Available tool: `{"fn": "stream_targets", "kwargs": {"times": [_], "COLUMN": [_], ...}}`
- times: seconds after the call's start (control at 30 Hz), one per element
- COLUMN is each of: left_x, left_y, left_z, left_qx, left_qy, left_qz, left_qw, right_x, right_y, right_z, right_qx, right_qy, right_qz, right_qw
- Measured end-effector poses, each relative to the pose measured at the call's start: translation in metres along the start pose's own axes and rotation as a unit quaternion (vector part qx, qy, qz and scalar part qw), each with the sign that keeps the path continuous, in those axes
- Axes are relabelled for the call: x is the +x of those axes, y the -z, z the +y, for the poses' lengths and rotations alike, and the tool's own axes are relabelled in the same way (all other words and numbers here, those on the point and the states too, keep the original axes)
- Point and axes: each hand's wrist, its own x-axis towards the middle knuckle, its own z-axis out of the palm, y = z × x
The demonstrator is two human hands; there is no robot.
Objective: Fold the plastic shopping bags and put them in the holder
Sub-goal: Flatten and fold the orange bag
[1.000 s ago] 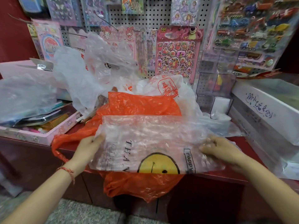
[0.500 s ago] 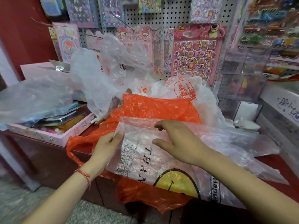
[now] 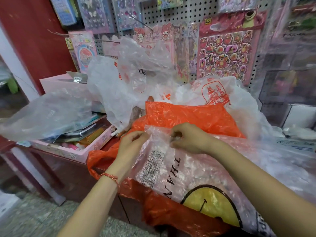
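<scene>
A clear plastic bag with a yellow smiley face point(image 3: 193, 171) lies spread on top of an orange bag point(image 3: 188, 117) at the counter's front edge. My left hand point(image 3: 131, 144) pinches the clear bag's top left edge. My right hand point(image 3: 189, 139) pinches the same top edge just to the right, fingers curled on the plastic. Behind them a heap of crumpled white and clear bags point(image 3: 133, 77) rises, one with a red print point(image 3: 213, 94). No holder is recognisable.
A pink tray of stationery point(image 3: 92, 146) sits at the left under a loose clear bag point(image 3: 47, 113). A pegboard with sticker sheets point(image 3: 227, 53) forms the back wall. Clear boxes point(image 3: 289, 79) stand at the right. The red counter point(image 3: 68, 171) drops to the floor in front.
My right hand has come from the bag's right end to its top left corner, close to my left hand. Both now pinch the top edge. The view has shifted left.
</scene>
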Motion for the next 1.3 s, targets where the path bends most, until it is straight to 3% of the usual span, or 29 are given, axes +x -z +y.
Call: {"fn": "stream_targets", "kwargs": {"times": [0.13,0.4,0.57,0.87,1.03,1.17,1.3], "left_x": [0.008,0.011,0.016,0.016,0.009,0.008,0.012], "left_y": [0.002,-0.004,0.000,0.022,0.017,0.010,0.006], "left_z": [0.000,0.000,-0.004,-0.028,-0.032,-0.041,-0.060], "left_qx": [0.034,0.063,0.095,0.163,0.206,0.211,0.198], "left_qy": [0.021,-0.022,-0.039,-0.091,-0.146,-0.136,-0.079], "left_qz": [-0.020,0.005,0.061,0.141,0.183,0.219,0.246], "left_qw": [0.999,0.998,0.993,0.972,0.950,0.943,0.946], "right_x": [0.005,0.015,0.010,-0.038,-0.064,-0.073,-0.080], "right_y": [0.005,0.006,0.007,0.044,0.065,0.067,0.062], "right_z": [0.003,-0.002,-0.004,0.034,0.069,0.090,0.098], "right_qx": [-0.015,-0.019,0.013,-0.003,0.060,0.008,-0.114], "right_qy": [0.014,0.024,0.008,-0.085,-0.138,-0.186,-0.256], "right_qz": [-0.020,-0.027,-0.035,-0.252,-0.176,-0.050,0.082], "right_qw": [1.000,0.999,0.999,0.964,0.973,0.981,0.956]}}
